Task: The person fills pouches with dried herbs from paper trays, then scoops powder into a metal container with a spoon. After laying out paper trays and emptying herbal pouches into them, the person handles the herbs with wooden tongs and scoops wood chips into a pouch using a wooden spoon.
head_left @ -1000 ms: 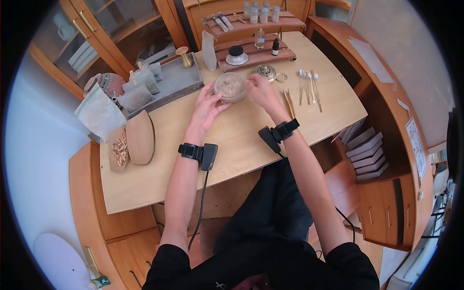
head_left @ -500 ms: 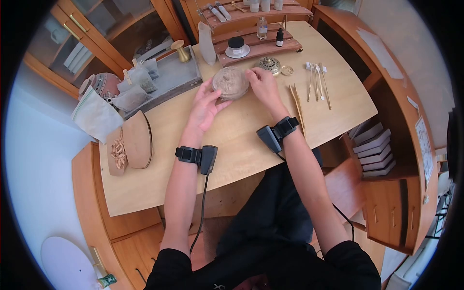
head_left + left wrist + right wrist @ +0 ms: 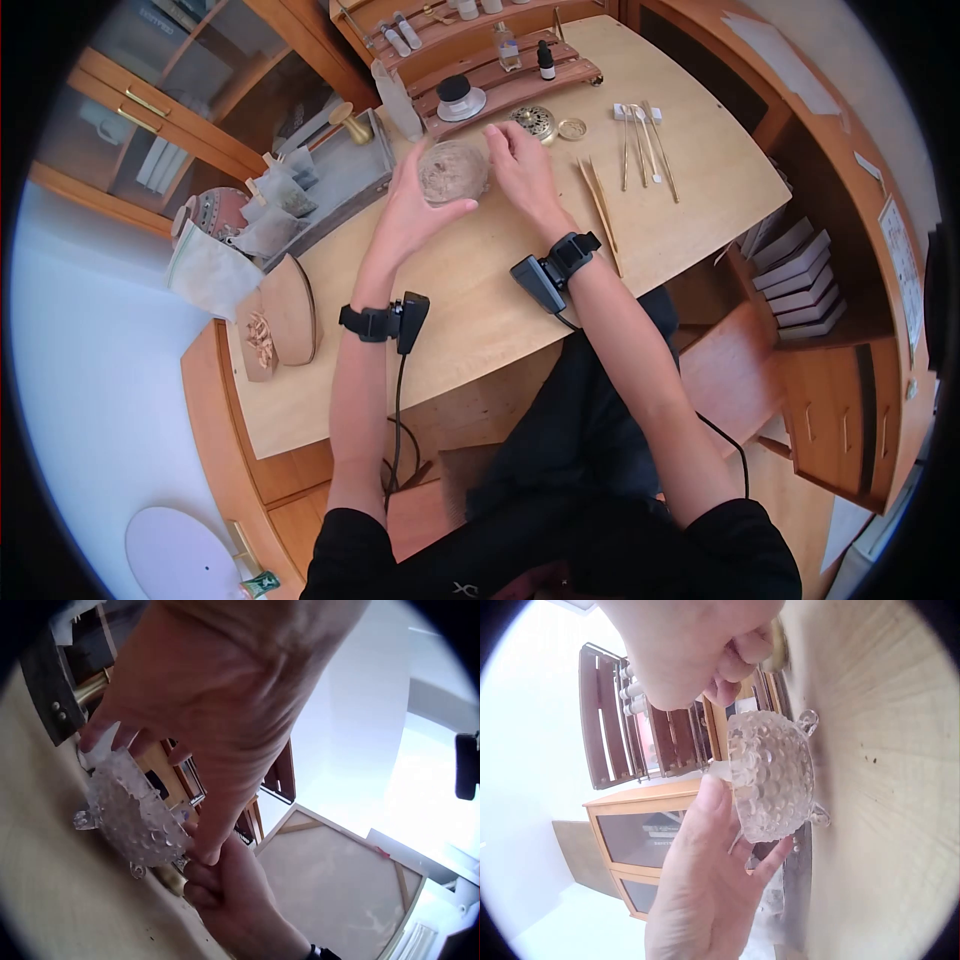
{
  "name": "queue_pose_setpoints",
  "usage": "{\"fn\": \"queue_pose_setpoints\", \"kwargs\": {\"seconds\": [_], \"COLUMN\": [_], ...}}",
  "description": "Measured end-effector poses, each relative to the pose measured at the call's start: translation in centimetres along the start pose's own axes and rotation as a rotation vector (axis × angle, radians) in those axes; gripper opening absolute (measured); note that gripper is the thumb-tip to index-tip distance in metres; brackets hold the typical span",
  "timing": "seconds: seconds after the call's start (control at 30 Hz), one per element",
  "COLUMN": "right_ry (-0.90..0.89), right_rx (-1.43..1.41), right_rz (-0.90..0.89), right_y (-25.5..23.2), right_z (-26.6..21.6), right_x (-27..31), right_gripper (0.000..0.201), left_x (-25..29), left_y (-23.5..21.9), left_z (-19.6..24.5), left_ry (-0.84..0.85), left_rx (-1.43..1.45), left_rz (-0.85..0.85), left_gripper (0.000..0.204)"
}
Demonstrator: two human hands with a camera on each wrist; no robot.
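Round and footed, without a long axis: a glass bowl (image 3: 452,172), low over or on the table (image 3: 470,285). Nearer to the left hand (image 3: 408,205), spread wide around the bowl's left side; cannot tell whether touching. Just left of the right hand (image 3: 522,172), curled, with nothing visible inside.

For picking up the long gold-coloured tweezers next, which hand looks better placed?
Likely the right hand: it is nearer the tweezers, while the left hand curves around the clear, knobbly glass bowl, farther from them.
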State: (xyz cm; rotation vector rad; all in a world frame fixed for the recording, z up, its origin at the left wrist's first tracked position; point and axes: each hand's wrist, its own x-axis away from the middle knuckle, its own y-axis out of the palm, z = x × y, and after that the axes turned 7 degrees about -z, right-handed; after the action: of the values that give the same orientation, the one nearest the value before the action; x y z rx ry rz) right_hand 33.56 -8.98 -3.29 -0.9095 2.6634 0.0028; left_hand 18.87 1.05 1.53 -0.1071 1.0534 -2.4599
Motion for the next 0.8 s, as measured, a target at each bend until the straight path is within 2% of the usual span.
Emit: {"fn": "queue_pose_setpoints", "kwargs": {"seconds": [0.03,0.17,0.23,0.63,0.8], "right_ry": [-0.002,-0.031,-0.023,0.002,0.015], "right_rx": [-0.007,-0.018,-0.022,-0.09,-0.113], "right_rz": [-0.003,0.027,0.034,0.044,0.051], "right_y": [0.0,-0.1,-0.1,-0.1,-0.1], "right_z": [-0.1,0.0,0.0,-0.1,0.0], "right_x": [0.1,0.0,0.1,0.3,0.2], "right_gripper": [0.036,0.034,0.033,0.031,0.03], "left_x": [-0.4,-2.1,-2.7,-2.8,-2.6], "left_y": [-0.2,-0.2,-0.3,0.6,0.5], "left_z": [0.7,0.8,0.6,1.4,1.9], "left_ry": [0.02,0.045,0.005,-0.128,-0.086], "left_rx": [-0.144,-0.294,-0.334,-0.355,-0.355], "left_rz": [-0.047,-0.091,-0.117,-0.072,0.012], "left_gripper": [0.104,0.106,0.108,0.114,0.108]}}
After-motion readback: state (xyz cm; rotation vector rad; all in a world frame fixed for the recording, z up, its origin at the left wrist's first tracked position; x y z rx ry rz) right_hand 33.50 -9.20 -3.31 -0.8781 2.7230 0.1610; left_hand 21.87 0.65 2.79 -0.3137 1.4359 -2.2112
